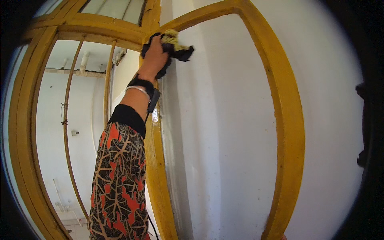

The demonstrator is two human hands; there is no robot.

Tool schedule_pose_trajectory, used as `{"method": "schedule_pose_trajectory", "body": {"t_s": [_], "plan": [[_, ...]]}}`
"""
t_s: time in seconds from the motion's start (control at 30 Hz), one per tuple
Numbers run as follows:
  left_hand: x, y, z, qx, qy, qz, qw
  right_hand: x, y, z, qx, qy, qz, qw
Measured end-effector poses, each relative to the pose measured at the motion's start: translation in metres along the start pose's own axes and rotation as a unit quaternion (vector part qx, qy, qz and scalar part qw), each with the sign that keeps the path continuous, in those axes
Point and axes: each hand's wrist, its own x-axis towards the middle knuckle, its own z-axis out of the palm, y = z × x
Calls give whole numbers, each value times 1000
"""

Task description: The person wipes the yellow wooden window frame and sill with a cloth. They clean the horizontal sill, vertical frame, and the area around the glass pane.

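Observation:
My left hand (154, 57) is raised and closed around a crumpled black and yellow cloth (174, 45). It presses the cloth near the upper corner where the yellow wooden window frame (154, 150) meets the open casement sash (288, 120). A black strap with a small device and a pale bangle circle the left wrist, above a patterned sleeve. Only a sliver of skin, apparently my right hand (283, 237), shows beside the sash at the bottom edge; its grip is hidden.
Upright rusty bars (69, 120) cross the opening on the left, with a pale room and pipes (84, 63) beyond. A white wall (327, 120) stands behind and right of the sash. A dark cable (153, 225) hangs beside the sleeve.

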Motion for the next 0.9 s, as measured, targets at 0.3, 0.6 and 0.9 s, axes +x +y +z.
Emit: {"method": "schedule_pose_trajectory", "body": {"t_s": [0.3,0.6,0.9], "plan": [[19,5,16,-3,-30,-22,999,1,-5,13,-24,-10,-24,999],[18,166,60,-186,-28,91,978,1,-8,8,-30,-39,-39,998],[6,61,28,-108,-56,16,992,-6,-1,3,-55,-14,-24,998]]}}
